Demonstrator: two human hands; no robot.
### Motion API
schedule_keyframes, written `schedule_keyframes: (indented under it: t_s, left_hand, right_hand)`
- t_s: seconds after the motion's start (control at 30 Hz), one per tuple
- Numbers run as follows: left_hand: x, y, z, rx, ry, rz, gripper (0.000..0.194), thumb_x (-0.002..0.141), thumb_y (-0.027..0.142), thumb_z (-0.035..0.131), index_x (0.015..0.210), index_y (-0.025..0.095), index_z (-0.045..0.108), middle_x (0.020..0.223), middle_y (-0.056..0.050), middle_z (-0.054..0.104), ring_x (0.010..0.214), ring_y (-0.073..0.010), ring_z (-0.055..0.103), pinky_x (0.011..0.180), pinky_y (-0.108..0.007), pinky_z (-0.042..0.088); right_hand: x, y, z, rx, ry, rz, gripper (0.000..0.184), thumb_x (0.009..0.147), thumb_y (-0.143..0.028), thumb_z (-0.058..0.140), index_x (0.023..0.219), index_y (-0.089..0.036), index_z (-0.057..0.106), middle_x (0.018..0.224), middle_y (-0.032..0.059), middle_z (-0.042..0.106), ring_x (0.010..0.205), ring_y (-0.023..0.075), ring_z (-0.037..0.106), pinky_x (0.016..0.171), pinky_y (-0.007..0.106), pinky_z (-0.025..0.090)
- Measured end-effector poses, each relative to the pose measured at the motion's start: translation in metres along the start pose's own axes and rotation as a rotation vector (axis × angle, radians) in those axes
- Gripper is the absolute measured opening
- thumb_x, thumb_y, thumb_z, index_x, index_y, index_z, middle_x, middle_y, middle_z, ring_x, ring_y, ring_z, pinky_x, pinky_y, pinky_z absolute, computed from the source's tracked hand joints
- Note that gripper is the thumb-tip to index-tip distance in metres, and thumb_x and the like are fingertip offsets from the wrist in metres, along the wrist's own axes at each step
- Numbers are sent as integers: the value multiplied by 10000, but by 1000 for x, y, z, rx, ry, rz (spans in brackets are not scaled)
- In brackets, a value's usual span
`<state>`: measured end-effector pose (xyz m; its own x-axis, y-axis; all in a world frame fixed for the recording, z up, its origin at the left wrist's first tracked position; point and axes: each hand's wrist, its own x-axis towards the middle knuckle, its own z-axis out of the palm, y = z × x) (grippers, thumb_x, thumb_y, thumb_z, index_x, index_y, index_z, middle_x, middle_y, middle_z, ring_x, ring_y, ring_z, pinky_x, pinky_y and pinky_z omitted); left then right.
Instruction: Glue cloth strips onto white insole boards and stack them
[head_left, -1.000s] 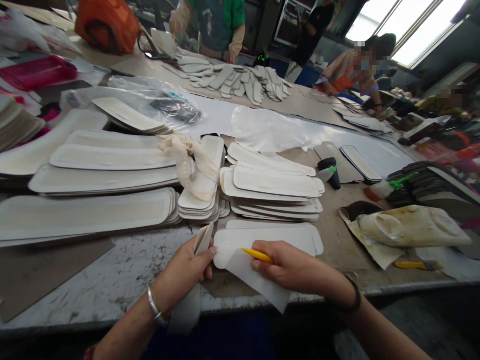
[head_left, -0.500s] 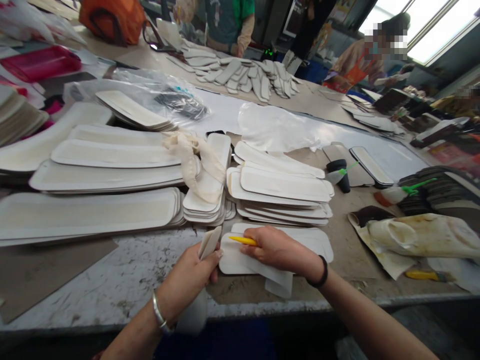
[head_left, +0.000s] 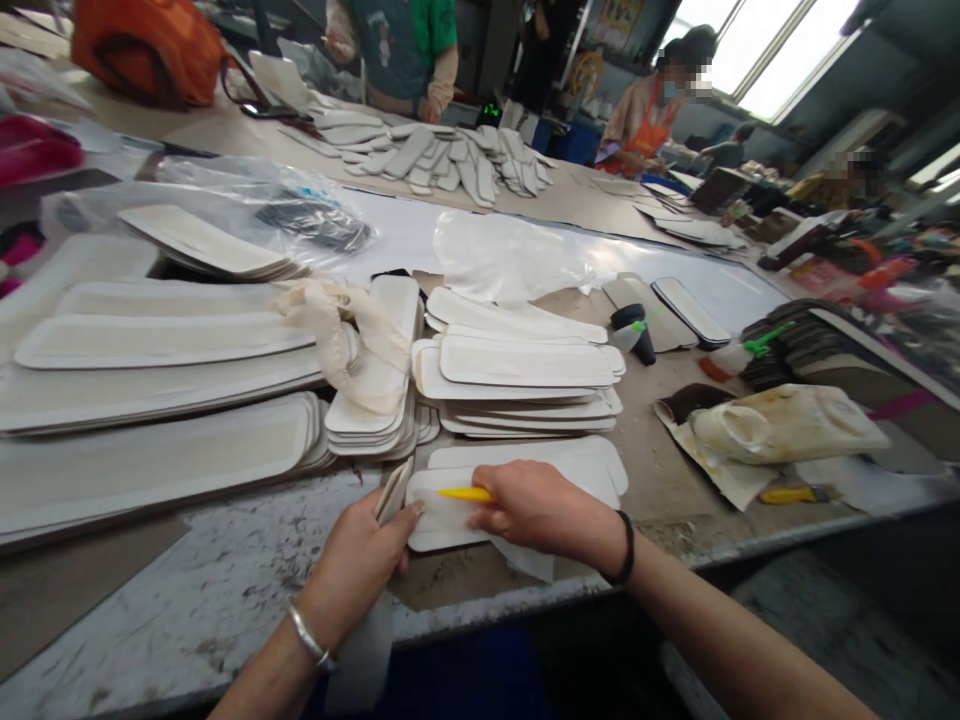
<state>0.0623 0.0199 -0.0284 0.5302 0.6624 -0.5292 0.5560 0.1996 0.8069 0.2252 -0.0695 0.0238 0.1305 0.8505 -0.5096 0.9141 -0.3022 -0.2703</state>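
Note:
My left hand [head_left: 367, 545] is closed on some thin, pale flat pieces [head_left: 393, 492] that stand up between thumb and fingers. Its thumb touches the left end of a white round-cornered strip [head_left: 439, 520] lying near the table's front edge. Over that strip is my right hand [head_left: 529, 512], closed around a yellow pointed tool [head_left: 461, 494] whose tip points left; the rest of it is hidden in the fist. A translucent sheet [head_left: 529, 562] hangs out below the right hand; whether the fingers hold it I cannot tell. Another white strip [head_left: 577, 460] lies just behind.
Stacks of white strips [head_left: 525, 360] stand behind my hands, with longer stacks [head_left: 150, 460] to the left. A cream cloth strip [head_left: 360, 350] drapes over the middle stack. At right lie a stained plastic bottle [head_left: 795, 425] and a yellow-handled brush [head_left: 791, 495]. Other people stand across the table.
My view has turned to the right, so the table's contents sit further left. Both hands keep their grips; the yellow tip lies slightly further right along the strip, and less of the translucent sheet shows.

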Motion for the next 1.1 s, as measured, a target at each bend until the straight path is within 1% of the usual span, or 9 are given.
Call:
schedule_keyframes:
  t_s: [0.13, 0.27, 0.33, 0.43, 0.53, 0.6, 0.77, 0.93, 1.1]
  left_hand:
    - [0, -5, -1, 30, 9, -3, 309, 596, 547, 510, 573, 240, 478, 347, 42, 464, 388, -126, 402, 440, -248, 302]
    - [3, -13, -1, 72, 22, -17, 337, 585, 571, 517, 543, 239, 471, 350, 25, 488, 389, -128, 413, 437, -246, 307]
    - [5, -17, 0, 72, 34, -16, 362, 582, 595, 520, 539, 238, 474, 348, 24, 488, 381, -128, 411, 425, -245, 305]
    - [6, -21, 1, 79, 44, -26, 377, 586, 605, 523, 523, 238, 468, 345, 21, 488, 374, -126, 416, 419, -242, 318]
    - [3, -20, 2, 72, 42, -28, 375, 622, 587, 542, 520, 236, 463, 363, 21, 503, 382, -124, 428, 419, -238, 320]
    - [0, -18, 3, 46, 55, -12, 368, 655, 570, 554, 536, 233, 466, 380, 31, 505, 395, -119, 428, 426, -234, 319]
    - [-6, -12, 6, 56, 59, -4, 341, 662, 553, 559, 566, 235, 483, 373, 38, 495, 403, -129, 423, 448, -244, 337]
    - [-6, -15, 8, 60, 112, 19, 345, 691, 545, 553, 561, 235, 479, 383, 43, 484, 409, -126, 418, 460, -246, 330]
    - [-1, -20, 4, 120, 72, -10, 368, 625, 591, 580, 527, 246, 495, 372, 26, 498, 400, -155, 443, 456, -272, 354]
  right_hand:
    - [-51, 36, 16, 134, 63, 165, 170, 891, -294, 524, 791, -182, 605, 821, 55, 658, 763, 192, 594, 636, 264, 344]
    - [-81, 73, 36, 305, 258, 296, 166, 914, -269, 452, 832, -171, 558, 853, 53, 621, 774, 174, 570, 690, 256, 382]
    - [-82, 80, 43, 316, 324, 341, 175, 918, -271, 441, 821, -176, 550, 825, 44, 617, 761, 171, 571, 685, 255, 379]
    - [-73, 78, 43, 230, 377, 445, 183, 920, -293, 457, 810, -186, 556, 776, 40, 630, 742, 181, 590, 656, 262, 361]
    - [-63, 73, 37, 112, 384, 566, 191, 910, -342, 493, 837, -188, 581, 791, 64, 662, 781, 215, 624, 632, 276, 344]
    - [-58, 73, 33, 78, 355, 600, 201, 907, -360, 497, 864, -189, 593, 820, 79, 677, 812, 231, 640, 630, 278, 347]
    - [-51, 83, 31, 88, 297, 589, 215, 917, -364, 481, 911, -184, 598, 896, 102, 689, 888, 243, 649, 672, 281, 377]
    - [-49, 88, 30, 106, 275, 554, 218, 923, -347, 464, 914, -175, 598, 922, 113, 687, 908, 238, 646, 712, 287, 395]
    - [-48, 87, 30, 105, 273, 540, 214, 931, -324, 454, 930, -167, 598, 939, 113, 691, 918, 232, 646, 721, 284, 406]
